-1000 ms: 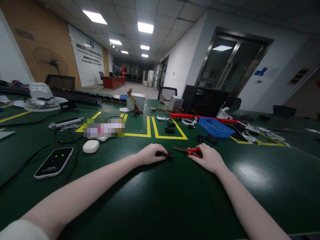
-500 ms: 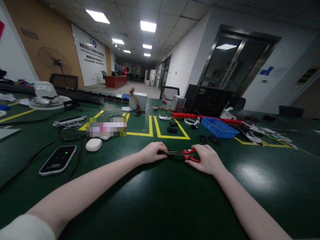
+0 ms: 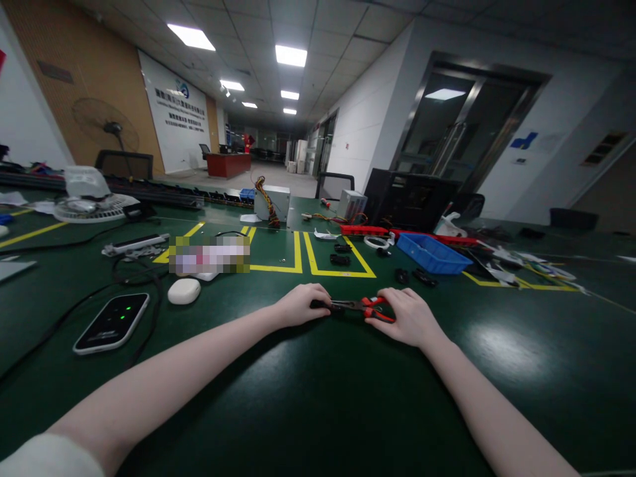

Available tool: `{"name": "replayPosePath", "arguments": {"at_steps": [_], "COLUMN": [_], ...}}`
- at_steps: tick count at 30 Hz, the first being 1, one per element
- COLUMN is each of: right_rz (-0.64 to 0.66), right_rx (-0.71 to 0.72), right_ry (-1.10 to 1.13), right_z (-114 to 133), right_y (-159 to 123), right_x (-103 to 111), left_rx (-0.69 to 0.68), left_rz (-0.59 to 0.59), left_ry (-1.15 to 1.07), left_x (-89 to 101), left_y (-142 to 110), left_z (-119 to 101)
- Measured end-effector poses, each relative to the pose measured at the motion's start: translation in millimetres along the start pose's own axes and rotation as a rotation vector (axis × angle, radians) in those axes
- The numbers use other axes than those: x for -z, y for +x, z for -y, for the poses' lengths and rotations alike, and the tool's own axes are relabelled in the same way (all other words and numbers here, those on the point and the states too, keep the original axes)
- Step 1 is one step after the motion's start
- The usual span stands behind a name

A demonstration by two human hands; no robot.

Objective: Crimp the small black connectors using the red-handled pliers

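Observation:
My right hand (image 3: 408, 315) is closed round the red-and-black handles of a pair of long-nose pliers (image 3: 370, 309). The handles are spread somewhat apart, and the slim jaws point left. Between the fingers of my left hand (image 3: 303, 305) is a small black part (image 3: 319, 304), mostly covered by the fingertips. The jaw tips meet that part or lie right beside it; I cannot tell whether they grip it. Both hands are low over the dark green tabletop (image 3: 308, 397).
Several coiled black cables (image 3: 340, 260) lie in and near a yellow-taped box ahead. A blue bin (image 3: 432, 253) stands to the right. On the left are a white rounded case (image 3: 183, 291), a black-faced device (image 3: 113, 323) and a loose black cord (image 3: 158, 298).
The view has shifted slightly, so the scene sits a little further left. Both hands keep nearly the same pose on the pliers and black part. A second green light shows on the device.

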State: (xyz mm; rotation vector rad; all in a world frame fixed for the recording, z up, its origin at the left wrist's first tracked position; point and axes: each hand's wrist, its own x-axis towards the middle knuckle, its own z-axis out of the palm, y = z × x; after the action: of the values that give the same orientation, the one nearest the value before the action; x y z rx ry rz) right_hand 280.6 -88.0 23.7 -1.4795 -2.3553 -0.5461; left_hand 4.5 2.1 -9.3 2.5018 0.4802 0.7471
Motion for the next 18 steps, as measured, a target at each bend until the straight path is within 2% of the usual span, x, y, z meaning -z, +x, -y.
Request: {"name": "replayPosePath", "arguments": {"at_steps": [12, 18], "right_rz": [0.033, 0.063], "right_rx": [0.006, -0.002], "right_ry": [0.001, -0.023], "right_z": [1, 2], "right_y": [-1, -1], "right_x": [1, 4], "left_rx": [-0.009, 0.002], "left_rz": [-0.013, 0.029], "left_ry": [-0.01, 0.11], "left_x": [-0.1, 2.9], "left_y": [1, 0], "left_z": [-1, -13]}}
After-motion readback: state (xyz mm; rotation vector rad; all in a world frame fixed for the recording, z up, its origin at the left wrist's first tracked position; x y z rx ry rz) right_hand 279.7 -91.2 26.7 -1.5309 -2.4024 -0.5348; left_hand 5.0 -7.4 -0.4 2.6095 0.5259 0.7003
